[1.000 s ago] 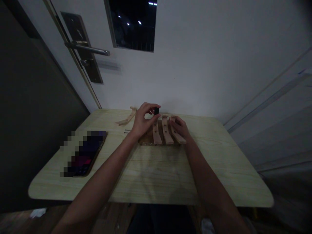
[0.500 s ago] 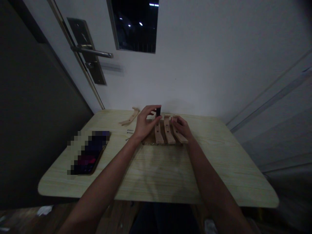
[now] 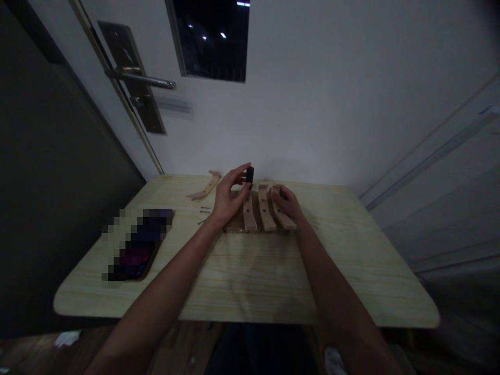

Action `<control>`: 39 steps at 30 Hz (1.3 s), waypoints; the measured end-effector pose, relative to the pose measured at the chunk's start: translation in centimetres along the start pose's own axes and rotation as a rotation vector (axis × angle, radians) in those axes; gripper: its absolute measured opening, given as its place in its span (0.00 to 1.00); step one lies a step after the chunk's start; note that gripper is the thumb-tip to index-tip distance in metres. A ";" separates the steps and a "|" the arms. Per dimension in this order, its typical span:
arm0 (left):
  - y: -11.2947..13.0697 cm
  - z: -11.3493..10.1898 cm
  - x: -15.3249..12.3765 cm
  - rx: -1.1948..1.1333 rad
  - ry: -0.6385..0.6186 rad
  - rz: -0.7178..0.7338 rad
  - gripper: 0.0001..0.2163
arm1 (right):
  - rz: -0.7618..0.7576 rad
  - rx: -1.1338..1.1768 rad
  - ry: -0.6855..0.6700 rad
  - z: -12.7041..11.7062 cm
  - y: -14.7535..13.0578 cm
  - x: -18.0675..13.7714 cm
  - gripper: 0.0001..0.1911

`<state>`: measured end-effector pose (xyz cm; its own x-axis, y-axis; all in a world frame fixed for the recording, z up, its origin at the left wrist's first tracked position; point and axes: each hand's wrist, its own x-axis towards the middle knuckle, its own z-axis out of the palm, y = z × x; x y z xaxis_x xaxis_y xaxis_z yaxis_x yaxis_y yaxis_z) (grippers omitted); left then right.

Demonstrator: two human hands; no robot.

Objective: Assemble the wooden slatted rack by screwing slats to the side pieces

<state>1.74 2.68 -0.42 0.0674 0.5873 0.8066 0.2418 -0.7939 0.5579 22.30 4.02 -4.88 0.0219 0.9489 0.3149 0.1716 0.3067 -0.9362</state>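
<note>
My left hand (image 3: pixel 229 199) is closed, pinching a short black handle-like piece (image 3: pixel 250 175) between thumb and fingers. The piece stands upright over the far end of the left wooden hook (image 3: pixel 249 214). Fingers of my right hand (image 3: pixel 288 202) are curled round the upper part of the right wooden hook (image 3: pixel 284 219). Between them lies a middle wooden hook (image 3: pixel 266 211). All three pale, bent hooks have dark holes and rest across a brown board (image 3: pixel 234 225). What lies under the black piece's lower end is hard to make out.
Several thin screws (image 3: pixel 205 211) lie left of the board. Behind them is a loose wooden hook (image 3: pixel 205 188). A phone (image 3: pixel 146 250), partly blurred out, lies on the left of the table (image 3: pixel 250 281). A white door with a metal handle (image 3: pixel 144 79) rises behind the table.
The whole view has shifted slightly, so everything appears a little further left. My left hand still pinches the black piece, which is turned slightly; my right hand keeps its hold on the right hook.
</note>
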 end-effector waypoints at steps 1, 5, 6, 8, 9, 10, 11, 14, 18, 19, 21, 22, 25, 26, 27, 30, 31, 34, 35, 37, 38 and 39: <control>0.0 0.0 0.0 -0.006 -0.013 0.003 0.17 | -0.005 -0.001 -0.003 0.0 0.0 0.0 0.26; -0.1 0.1 0.0 0.003 -0.014 -0.010 0.16 | -0.019 -0.008 0.000 0.0 0.1 0.1 0.25; -0.2 0.1 0.0 0.003 0.000 -0.018 0.17 | -0.022 -0.014 0.003 0.0 0.1 0.1 0.25; -0.3 0.1 0.1 0.000 0.035 -0.029 0.18 | -0.024 -0.029 0.008 0.0 0.1 0.1 0.25; -0.4 0.1 0.1 -0.001 0.056 -0.031 0.18 | -0.021 -0.036 0.008 0.0 0.1 0.1 0.25; -0.4 0.1 0.1 0.002 0.076 -0.032 0.17 | -0.017 -0.040 0.008 0.0 0.0 0.1 0.25; -0.4 0.1 0.1 0.007 0.091 -0.034 0.16 | -0.012 -0.041 0.008 0.0 0.0 0.1 0.25; -0.3 0.1 0.1 0.024 0.081 -0.045 0.15 | -0.011 -0.032 0.010 0.0 0.0 0.1 0.27; -0.2 0.3 0.0 0.007 0.013 -0.025 0.15 | -0.015 -0.037 0.005 0.0 0.0 0.1 0.28; -0.1 0.4 -0.1 -0.001 -0.001 -0.020 0.15 | -0.018 -0.040 0.004 0.0 0.1 0.2 0.28; -0.1 0.4 -0.2 -0.017 -0.029 -0.016 0.16 | -0.028 -0.041 0.007 0.0 0.2 0.2 0.28; 0.0 0.4 -0.2 -0.027 -0.041 -0.017 0.17 | -0.033 -0.040 0.010 0.0 0.2 0.2 0.27; 0.3 0.3 -0.1 -0.033 -0.069 -0.022 0.16 | -0.029 -0.037 0.002 -0.1 0.3 0.3 0.27; 0.3 0.2 -0.1 -0.017 -0.072 -0.020 0.16 | -0.025 -0.032 -0.003 -0.1 0.3 0.3 0.27; 0.4 0.1 0.0 0.006 -0.069 -0.016 0.16 | -0.021 -0.026 -0.006 -0.1 0.4 0.3 0.27; 0.3 0.1 0.1 0.071 -0.040 0.001 0.18 | -0.003 -0.007 -0.011 -0.1 0.3 0.3 0.27; 0.2 0.1 0.1 0.073 -0.032 0.006 0.18 | -0.001 -0.006 -0.010 -0.1 0.3 0.3 0.27; -0.2 0.2 0.0 0.051 -0.012 0.004 0.18 | -0.002 -0.014 -0.001 0.0 0.1 0.2 0.26; -0.3 0.2 0.0 0.050 -0.007 0.001 0.18 | -0.005 -0.019 0.004 0.0 0.1 0.2 0.26; -0.4 0.2 0.0 0.063 -0.001 -0.003 0.18 | -0.005 -0.023 0.005 0.0 0.0 0.2 0.25; -0.5 0.2 0.0 0.068 -0.002 -0.002 0.18 | -0.003 -0.022 0.002 0.0 0.0 0.2 0.25; -0.5 0.2 0.0 0.068 -0.004 0.001 0.18 | 0.000 -0.020 0.001 0.0 0.0 0.1 0.25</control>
<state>1.81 3.06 -0.74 0.0710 0.5874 0.8061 0.3067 -0.7819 0.5427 22.31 4.15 -4.81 0.0225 0.9488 0.3151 0.1908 0.3053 -0.9329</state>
